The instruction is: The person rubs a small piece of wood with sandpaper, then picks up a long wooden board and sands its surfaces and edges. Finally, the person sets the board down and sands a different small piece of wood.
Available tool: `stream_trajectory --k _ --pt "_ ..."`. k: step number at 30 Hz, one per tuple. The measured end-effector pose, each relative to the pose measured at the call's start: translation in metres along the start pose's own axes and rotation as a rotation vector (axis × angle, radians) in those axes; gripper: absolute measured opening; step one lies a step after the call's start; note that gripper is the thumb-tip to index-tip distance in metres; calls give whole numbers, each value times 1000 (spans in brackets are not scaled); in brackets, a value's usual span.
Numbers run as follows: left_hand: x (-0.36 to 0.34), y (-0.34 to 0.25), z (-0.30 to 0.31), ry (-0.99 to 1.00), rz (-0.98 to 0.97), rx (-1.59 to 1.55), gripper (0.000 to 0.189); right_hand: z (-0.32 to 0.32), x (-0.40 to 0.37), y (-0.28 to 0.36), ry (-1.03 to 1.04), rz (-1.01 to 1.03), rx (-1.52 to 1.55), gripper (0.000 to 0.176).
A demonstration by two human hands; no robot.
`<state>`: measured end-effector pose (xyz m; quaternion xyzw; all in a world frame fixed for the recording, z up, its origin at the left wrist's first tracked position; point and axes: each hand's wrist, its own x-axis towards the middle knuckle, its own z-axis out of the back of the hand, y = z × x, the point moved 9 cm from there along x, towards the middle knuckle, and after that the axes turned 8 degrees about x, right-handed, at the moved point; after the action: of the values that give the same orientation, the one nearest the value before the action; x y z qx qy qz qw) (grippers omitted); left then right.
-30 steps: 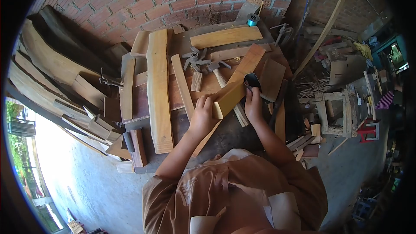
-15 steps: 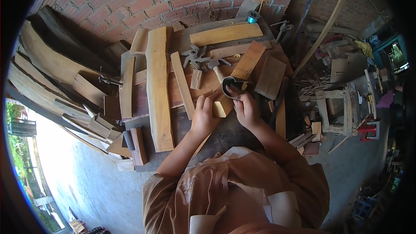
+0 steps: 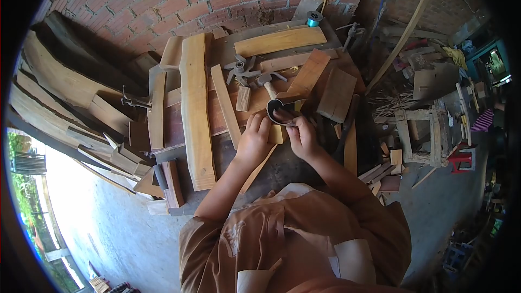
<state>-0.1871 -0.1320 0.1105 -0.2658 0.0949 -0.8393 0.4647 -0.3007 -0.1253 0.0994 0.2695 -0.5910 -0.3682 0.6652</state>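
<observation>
Near the middle of the bench, my left hand (image 3: 254, 140) is closed on a small pale wooden block (image 3: 278, 133), its fingers wrapped over the block's left side. My right hand (image 3: 302, 138) is closed on a dark curved piece (image 3: 273, 109) with a thin rim, which lies against the block's upper end. What the piece is made of is hard to tell. A hammer (image 3: 270, 88) with a pale handle lies just beyond, beside a grey metal part with several arms (image 3: 241, 69). A reddish board (image 3: 310, 74) lies past my right hand.
The workbench (image 3: 239, 171) holds a long wavy-edged plank (image 3: 196, 108), a narrow strip (image 3: 226, 103), a flat board (image 3: 280, 41) and a brown block (image 3: 337, 95). A teal spool (image 3: 313, 19) stands at the back. Planks lean at left; a clamp (image 3: 130, 99) grips the left edge.
Both hands have shifted slightly left, and the dark curved piece has moved left with them, now covering more of the pale block's upper end.
</observation>
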Motion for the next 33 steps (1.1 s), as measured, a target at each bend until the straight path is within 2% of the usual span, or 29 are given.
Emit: stream_trajectory --k 1,2,4,8,10,11,12,14,15,17,20,22,23,24,26,27,28,30,31,32,33 --pt "2 -1 2 2 0 -1 65 3 5 0 29 29 -66 6" --pt "5 -7 5 -3 -34 -24 62 13 10 -7 18 -86 -137 7" --pt "6 -13 7 -10 -71 -51 60 34 1 -76 -56 -321 -244 12" --pt "11 -26 0 46 -155 -9 63 41 4 -84 -107 -335 -258 16" --pt "14 -19 3 13 -110 -44 63 28 0 -52 -94 -316 -97 12" --pt "16 -13 6 30 -42 -91 62 22 8 -15 -109 -195 -99 8" --pt "15 -10 6 32 -38 -92 62 17 14 18 -38 -96 -175 7" --pt "12 0 3 70 -9 -90 61 11 9 12 -42 -92 68 9" --pt "12 1 5 73 11 -104 61 14 4 -8 -41 -94 73 9" --pt "11 1 7 56 2 -105 61 26 -3 -86 7 -377 -185 14" --pt "14 -3 9 26 -39 -119 60 39 23 -77 -108 -223 -148 16" --pt "15 -5 10 19 -57 -134 60 24 19 -66 -58 -261 -85 15" --pt "15 -2 11 24 -24 -150 59 21 13 -51 -26 -316 -128 13" --pt "15 1 11 27 9 -166 59 13 15 -25 -11 -344 -38 11" --pt "11 9 4 48 23 -128 58 2 15 18 4 -41 0 9" --pt "9 12 1 72 33 -84 58 -1 19 27 -5 25 91 9" --pt "9 13 2 75 37 -82 58 1 19 21 -5 21 96 9" --pt "8 9 11 21 3 -160 55 10 11 -34 42 -263 -140 11" --pt "9 9 11 22 5 -158 55 17 12 -61 -23 -174 -149 14" --pt "9 7 12 8 -29 -159 55 26 18 -76 -56 -258 -175 17" --pt "9 3 13 -5 -64 -160 55 28 23 -79 -70 -247 -177 17"
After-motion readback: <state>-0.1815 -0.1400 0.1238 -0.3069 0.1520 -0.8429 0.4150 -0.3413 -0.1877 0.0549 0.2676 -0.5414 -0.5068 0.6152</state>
